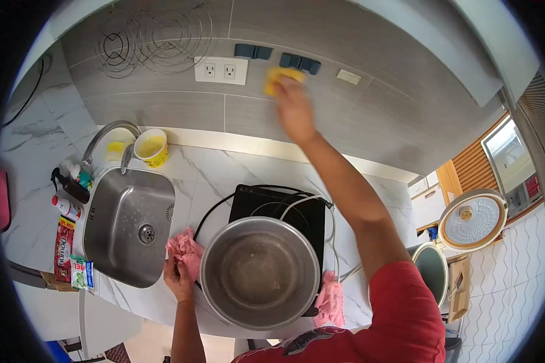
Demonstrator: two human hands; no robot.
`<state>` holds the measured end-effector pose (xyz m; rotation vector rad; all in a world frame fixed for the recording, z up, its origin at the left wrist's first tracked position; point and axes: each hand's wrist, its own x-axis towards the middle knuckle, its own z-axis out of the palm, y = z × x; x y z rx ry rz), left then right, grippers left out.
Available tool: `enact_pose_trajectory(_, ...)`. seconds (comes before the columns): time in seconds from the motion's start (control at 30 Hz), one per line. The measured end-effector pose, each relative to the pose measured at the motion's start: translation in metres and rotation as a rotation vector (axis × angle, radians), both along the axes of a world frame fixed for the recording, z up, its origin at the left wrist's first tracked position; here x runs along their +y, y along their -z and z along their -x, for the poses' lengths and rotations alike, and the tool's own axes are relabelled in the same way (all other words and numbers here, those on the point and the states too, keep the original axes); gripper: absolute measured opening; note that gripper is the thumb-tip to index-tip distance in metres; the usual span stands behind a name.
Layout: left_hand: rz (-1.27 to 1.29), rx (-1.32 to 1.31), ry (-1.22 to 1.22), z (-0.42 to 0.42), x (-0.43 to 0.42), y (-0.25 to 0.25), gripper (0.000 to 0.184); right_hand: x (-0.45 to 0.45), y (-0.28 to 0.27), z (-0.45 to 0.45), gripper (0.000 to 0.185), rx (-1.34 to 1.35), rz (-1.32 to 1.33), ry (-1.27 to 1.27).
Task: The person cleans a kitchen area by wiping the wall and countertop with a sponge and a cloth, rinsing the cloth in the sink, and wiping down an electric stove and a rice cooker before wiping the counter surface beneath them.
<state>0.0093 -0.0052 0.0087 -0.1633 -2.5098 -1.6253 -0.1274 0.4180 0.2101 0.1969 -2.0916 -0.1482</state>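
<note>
My right hand (295,112) reaches up to the grey tiled wall (357,127) with its fingers closed on a yellow sponge (278,78). The sponge is slightly blurred and lies against the wall, just below two dark blue holders (300,63). Down at the counter, my left hand (178,283) grips a pink cloth (186,251) beside the left rim of a large metal pot (260,272). The pot rests on a black induction cooktop (243,202). A second pink cloth (330,300) hangs at the pot's right side.
Left of the pot is a steel sink (130,212) with a faucet (106,128) and a yellow tub (152,148) behind it. Bottles and packets (63,248) line its left edge. A white outlet (221,71) and wire racks (157,45) are on the wall. An open rice cooker (433,272) stands right.
</note>
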Motion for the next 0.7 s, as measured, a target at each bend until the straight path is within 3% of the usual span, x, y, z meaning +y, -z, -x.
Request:
enact_pose_trajectory(0.03,-0.004,0.037,0.001,0.004,0.003,0.001,0.044,-0.013,-0.011,0.014,0.039,0.041,0.008,-0.110)
enact_pose_trajectory(0.13,0.025,0.066,0.011,0.003,0.001,0.006,0.044,-0.001,-0.016,0.002,0.026,-0.032,-0.118,-0.027)
enact_pose_trajectory(0.17,0.029,0.063,0.009,0.002,-0.001,0.004,0.044,0.028,-0.008,-0.020,0.028,-0.254,-0.092,0.067)
enact_pose_trajectory(0.23,0.022,0.061,0.006,0.004,-0.003,0.004,0.044,0.109,0.000,-0.078,0.030,-0.231,-0.145,0.255)
enact_pose_trajectory(0.27,0.016,0.080,0.023,0.005,-0.002,0.006,0.044,0.155,0.000,-0.112,0.032,-0.008,-0.346,0.368)
enact_pose_trajectory(0.37,0.021,0.085,0.032,0.007,0.002,0.002,0.043,0.176,-0.063,-0.161,0.025,0.335,0.264,0.484)
enact_pose_trajectory(0.4,0.040,0.081,0.024,0.007,0.003,0.000,0.043,0.168,-0.083,-0.155,0.024,0.471,0.457,0.480)
enact_pose_trajectory(0.47,0.017,0.066,0.018,0.006,0.002,0.002,0.043,0.151,-0.095,-0.107,0.022,0.555,0.259,0.293)
enact_pose_trajectory(0.5,0.003,0.059,0.014,0.008,0.001,0.003,0.043,0.104,-0.105,-0.076,0.023,0.473,0.364,0.193)
enact_pose_trajectory(0.53,0.002,0.059,0.024,0.007,0.000,0.002,0.043,0.087,-0.106,-0.043,0.029,0.352,0.083,0.283)
enact_pose_trajectory(0.63,0.037,0.133,-0.003,0.009,0.001,0.008,0.043,-0.001,-0.118,0.041,0.037,0.312,0.021,-0.039)
enact_pose_trajectory(0.7,0.041,0.156,0.011,0.008,-0.003,0.015,0.043,0.027,-0.122,0.028,0.038,0.253,-0.009,-0.023)
